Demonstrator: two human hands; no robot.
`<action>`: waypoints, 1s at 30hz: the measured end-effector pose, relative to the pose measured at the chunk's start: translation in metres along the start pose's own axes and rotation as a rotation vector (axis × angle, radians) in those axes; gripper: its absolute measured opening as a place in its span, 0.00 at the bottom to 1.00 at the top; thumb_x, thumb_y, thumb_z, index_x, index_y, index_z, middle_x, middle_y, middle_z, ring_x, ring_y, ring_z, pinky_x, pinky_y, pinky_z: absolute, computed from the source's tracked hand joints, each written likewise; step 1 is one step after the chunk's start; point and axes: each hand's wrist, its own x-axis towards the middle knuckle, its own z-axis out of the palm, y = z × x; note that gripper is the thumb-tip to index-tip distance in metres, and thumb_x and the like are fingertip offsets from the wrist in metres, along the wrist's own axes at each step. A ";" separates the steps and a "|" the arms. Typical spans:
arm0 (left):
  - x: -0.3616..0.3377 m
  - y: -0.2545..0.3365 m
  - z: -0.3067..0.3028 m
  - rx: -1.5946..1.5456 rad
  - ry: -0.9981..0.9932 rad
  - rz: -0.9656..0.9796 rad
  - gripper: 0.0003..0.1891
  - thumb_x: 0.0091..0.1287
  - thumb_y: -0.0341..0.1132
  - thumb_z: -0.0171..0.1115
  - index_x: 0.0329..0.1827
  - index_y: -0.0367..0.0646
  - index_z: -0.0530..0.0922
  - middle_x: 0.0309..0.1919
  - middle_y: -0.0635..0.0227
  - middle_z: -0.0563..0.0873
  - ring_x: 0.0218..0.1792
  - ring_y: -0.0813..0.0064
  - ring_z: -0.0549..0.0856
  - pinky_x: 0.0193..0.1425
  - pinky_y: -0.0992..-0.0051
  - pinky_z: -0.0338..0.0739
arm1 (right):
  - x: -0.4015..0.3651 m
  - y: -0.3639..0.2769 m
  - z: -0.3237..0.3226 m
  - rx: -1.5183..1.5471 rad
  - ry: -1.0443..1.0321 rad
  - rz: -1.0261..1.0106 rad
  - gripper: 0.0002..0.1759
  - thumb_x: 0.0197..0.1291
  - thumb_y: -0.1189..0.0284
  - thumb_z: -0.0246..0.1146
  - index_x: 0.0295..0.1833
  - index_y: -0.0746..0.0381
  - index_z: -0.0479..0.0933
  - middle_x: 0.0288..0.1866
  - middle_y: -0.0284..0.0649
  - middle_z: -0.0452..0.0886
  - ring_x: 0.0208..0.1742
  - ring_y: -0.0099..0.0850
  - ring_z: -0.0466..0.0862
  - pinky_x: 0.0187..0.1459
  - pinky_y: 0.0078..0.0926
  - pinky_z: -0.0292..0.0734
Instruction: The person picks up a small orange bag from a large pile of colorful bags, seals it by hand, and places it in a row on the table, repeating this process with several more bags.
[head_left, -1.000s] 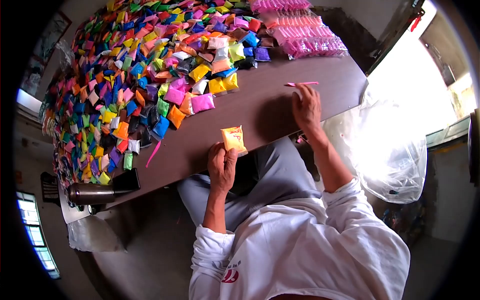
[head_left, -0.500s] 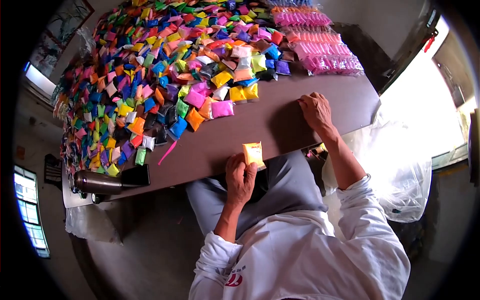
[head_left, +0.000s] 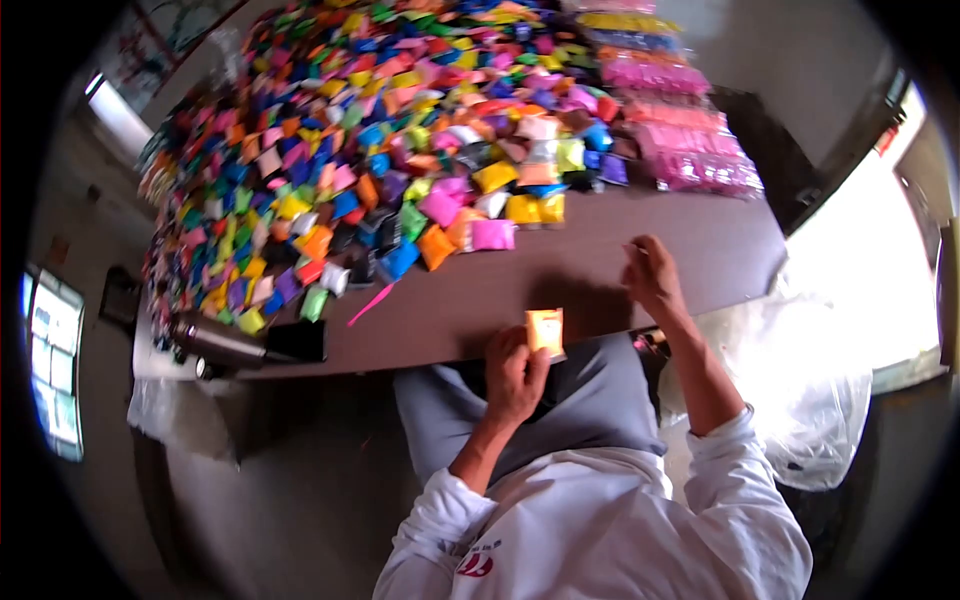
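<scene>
Between the thumb and fingers of my left hand (head_left: 514, 376) is a small yellow-orange packet (head_left: 545, 330), held above my lap at the table's front edge. My right hand (head_left: 654, 274) is over the right part of the brown table (head_left: 450, 290), its fingers curled in. Some blur covers it, and whatever those fingers may hold is hidden. The closest loose packets to my hands are a pink one (head_left: 493, 235) and a yellow pair (head_left: 535, 209) at the front of a large heap of colourful packets (head_left: 390, 130).
Rows of clear bags with pink contents (head_left: 700, 172) lie at the table's back right. A dark flask (head_left: 215, 338) lies beside a black flat object (head_left: 297, 341) at the left front. A pink strip (head_left: 370, 304) is near the heap. Clear plastic sheeting (head_left: 800, 400) hangs at right.
The camera view has shifted, so the table appears lower and further right. My right hand has drawn nearer to my body and turned. The left hand still holds the yellow-orange packet.
</scene>
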 end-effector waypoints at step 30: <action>0.000 0.005 0.007 -0.017 0.031 -0.082 0.15 0.71 0.41 0.47 0.41 0.36 0.74 0.41 0.55 0.79 0.46 0.54 0.75 0.58 0.59 0.65 | -0.085 -0.024 0.026 0.102 -0.329 -0.154 0.05 0.58 0.76 0.59 0.38 0.66 0.77 0.32 0.47 0.79 0.30 0.42 0.80 0.31 0.30 0.75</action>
